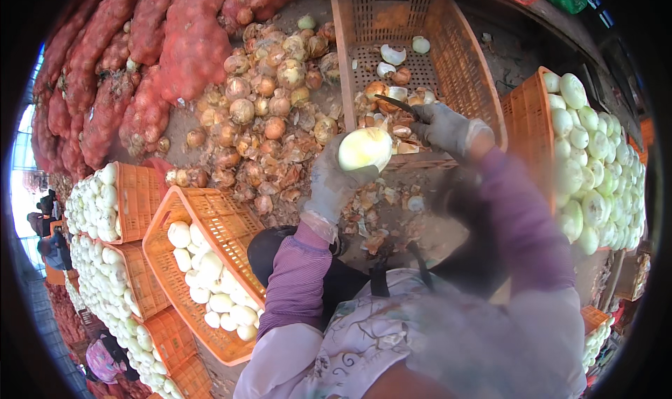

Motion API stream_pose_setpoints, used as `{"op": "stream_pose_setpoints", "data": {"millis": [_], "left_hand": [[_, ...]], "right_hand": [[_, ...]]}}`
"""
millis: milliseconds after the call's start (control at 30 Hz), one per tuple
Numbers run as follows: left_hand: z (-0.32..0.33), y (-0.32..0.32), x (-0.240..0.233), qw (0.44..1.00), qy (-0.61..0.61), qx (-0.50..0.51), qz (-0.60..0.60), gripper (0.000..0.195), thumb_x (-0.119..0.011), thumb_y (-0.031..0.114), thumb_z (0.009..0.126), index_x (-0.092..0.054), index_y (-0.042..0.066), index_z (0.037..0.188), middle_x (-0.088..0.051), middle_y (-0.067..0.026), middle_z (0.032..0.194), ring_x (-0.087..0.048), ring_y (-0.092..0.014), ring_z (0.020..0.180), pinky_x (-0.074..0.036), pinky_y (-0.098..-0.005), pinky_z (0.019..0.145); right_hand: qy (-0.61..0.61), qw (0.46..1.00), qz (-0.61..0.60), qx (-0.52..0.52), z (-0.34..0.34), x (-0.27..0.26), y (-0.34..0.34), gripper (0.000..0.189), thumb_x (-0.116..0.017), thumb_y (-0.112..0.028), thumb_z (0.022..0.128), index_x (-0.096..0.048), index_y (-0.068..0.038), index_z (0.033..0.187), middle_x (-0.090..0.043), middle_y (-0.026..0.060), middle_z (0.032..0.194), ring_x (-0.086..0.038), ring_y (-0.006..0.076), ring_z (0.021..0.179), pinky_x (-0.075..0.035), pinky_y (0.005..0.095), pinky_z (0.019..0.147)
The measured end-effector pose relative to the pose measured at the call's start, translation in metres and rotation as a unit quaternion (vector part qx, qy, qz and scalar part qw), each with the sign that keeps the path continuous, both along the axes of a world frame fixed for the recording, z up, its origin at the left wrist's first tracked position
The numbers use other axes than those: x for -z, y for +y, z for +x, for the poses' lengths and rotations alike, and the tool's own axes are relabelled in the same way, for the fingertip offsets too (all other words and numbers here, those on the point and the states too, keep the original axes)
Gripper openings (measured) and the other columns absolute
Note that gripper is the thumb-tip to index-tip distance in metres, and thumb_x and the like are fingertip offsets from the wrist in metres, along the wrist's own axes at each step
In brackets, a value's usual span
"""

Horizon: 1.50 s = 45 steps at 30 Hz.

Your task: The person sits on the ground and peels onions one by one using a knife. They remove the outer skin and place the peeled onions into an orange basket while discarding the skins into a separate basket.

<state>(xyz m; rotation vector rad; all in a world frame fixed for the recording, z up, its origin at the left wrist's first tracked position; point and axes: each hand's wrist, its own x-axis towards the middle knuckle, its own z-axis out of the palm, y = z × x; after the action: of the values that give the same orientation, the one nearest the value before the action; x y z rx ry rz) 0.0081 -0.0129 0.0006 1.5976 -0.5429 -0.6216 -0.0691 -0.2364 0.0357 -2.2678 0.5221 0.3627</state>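
My left hand [336, 181], in a pale glove, holds a large peeled onion [365, 149] near the close end of an orange-brown plastic crate [475, 73]. Gripped in my gloved right hand [443, 128] is a knife [394, 104], its dark blade pointing left over that crate. Inside the crate lie onion skins and several onion pieces. Left of it, unpeeled onions [275, 84] are heaped on the ground among loose skins. An orange crate [157, 241] by my left knee is partly filled with peeled onions [220, 289].
Red mesh sacks of onions [191, 42] are piled at the upper left. Heaped crates of peeled onions [139, 205] line the left side. Another full orange crate [527, 131] stands at the right. People [55, 247] are at the far left, one in pink [105, 359] lower down.
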Motion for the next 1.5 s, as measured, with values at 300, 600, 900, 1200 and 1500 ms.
{"op": "stream_pose_setpoints", "data": {"millis": [300,600,900,1200,1500], "left_hand": [[0.005,-0.001,0.002,0.997,-0.061,-0.032,0.029,0.062,-0.082,0.001,0.065,-0.054,-0.003,0.121,-0.064,-0.0103,0.107,-0.064,-0.02,0.095,-0.053,-0.0315,0.085],[0.013,0.008,-0.003,0.996,0.078,-0.018,-0.032,0.058,-0.082,0.005,0.067,-0.056,-0.004,0.118,-0.066,-0.013,0.104,-0.065,-0.02,0.092,-0.054,-0.0306,0.08],[0.001,0.005,-0.008,0.994,0.095,-0.003,-0.051,0.052,-0.075,0.008,0.069,-0.056,-0.007,0.115,-0.067,-0.0123,0.101,-0.064,-0.019,0.091,-0.051,-0.0309,0.085],[0.002,0.001,0.0,0.993,-0.112,0.007,0.048,0.065,-0.085,0.008,0.063,-0.055,0.0,0.12,-0.066,-0.0114,0.103,-0.064,-0.019,0.094,-0.053,-0.0317,0.084],[0.003,-0.003,0.017,0.967,-0.252,-0.004,0.039,0.073,-0.086,0.01,0.062,-0.051,0.002,0.126,-0.062,-0.0141,0.112,-0.062,-0.027,0.104,-0.051,-0.0365,0.089]], "right_hand": [[-0.16,0.986,0.039,-0.026,-0.029,-0.012,0.039,0.036,-0.061,-0.021,0.091,-0.057,0.001,0.118,-0.066,0.0199,0.091,-0.065,0.0308,0.083,-0.051,0.0369,0.075],[-0.241,0.923,-0.239,-0.182,-0.056,0.001,0.034,0.042,-0.066,-0.02,0.083,-0.056,-0.004,0.121,-0.064,0.0146,0.078,-0.064,0.0319,0.075,-0.05,0.0406,0.068],[-0.124,0.944,-0.267,-0.151,-0.042,0.006,0.018,0.036,-0.062,-0.016,0.085,-0.055,-0.004,0.118,-0.067,0.0134,0.087,-0.066,0.0313,0.083,-0.052,0.0399,0.075],[-0.245,0.959,0.112,0.091,-0.025,0.001,0.045,0.046,-0.065,-0.024,0.089,-0.054,0.006,0.122,-0.066,0.0245,0.106,-0.064,0.0333,0.103,-0.05,0.036,0.088],[-0.214,0.961,0.058,0.163,0.017,0.051,-0.007,0.04,-0.062,-0.02,0.088,-0.056,0.003,0.121,-0.066,0.0234,0.107,-0.065,0.0326,0.099,-0.05,0.038,0.085]]}}
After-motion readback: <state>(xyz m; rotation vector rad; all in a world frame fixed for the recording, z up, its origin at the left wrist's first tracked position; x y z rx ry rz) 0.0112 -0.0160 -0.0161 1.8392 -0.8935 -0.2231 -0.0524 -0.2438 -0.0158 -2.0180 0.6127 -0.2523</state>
